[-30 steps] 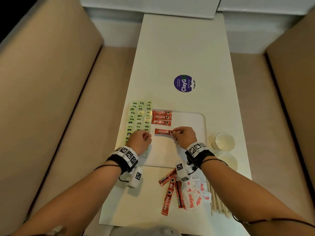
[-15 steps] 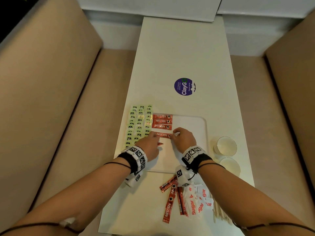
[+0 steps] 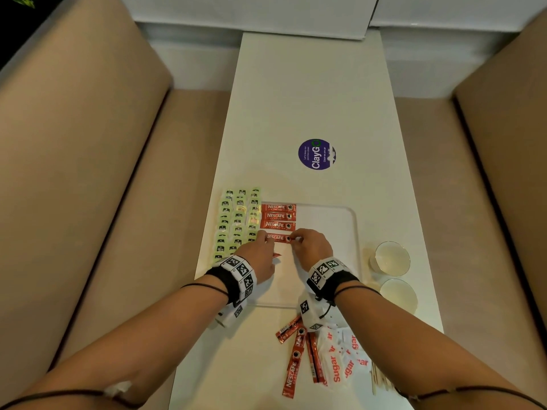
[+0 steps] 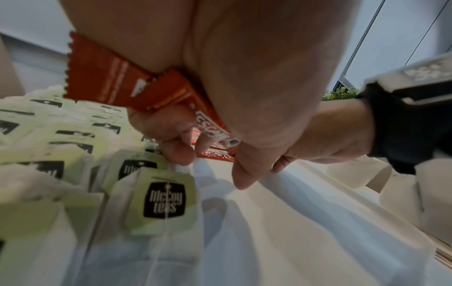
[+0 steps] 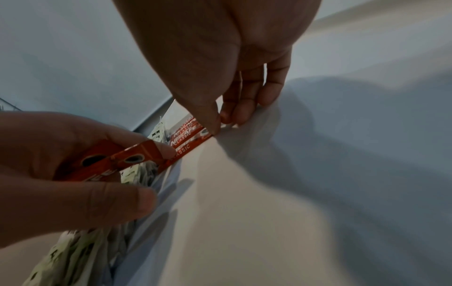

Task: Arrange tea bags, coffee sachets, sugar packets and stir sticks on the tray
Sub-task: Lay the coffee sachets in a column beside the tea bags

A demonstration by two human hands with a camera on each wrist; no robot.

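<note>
1. On the tray's (image 3: 340,232) left side, tea bags (image 3: 236,220) lie in rows, already arranged.
2. Beside them the left hand (image 3: 260,255) grips spare coffee sachets (image 4: 110,85) in its curled fingers, while its fingertips steady the left end of the fourth sachet (image 3: 278,238).
3. That sachet lies flat between both hands, just below three placed ones (image 3: 278,216); the coffee step is in hand.
4. Its right end is pinched by the right hand (image 3: 310,247).
5. Next, I judge: square it, release, lay another.
6. Sugar packets (image 3: 340,359) and stir sticks (image 3: 380,380) wait on the bench (image 3: 310,99).
</note>
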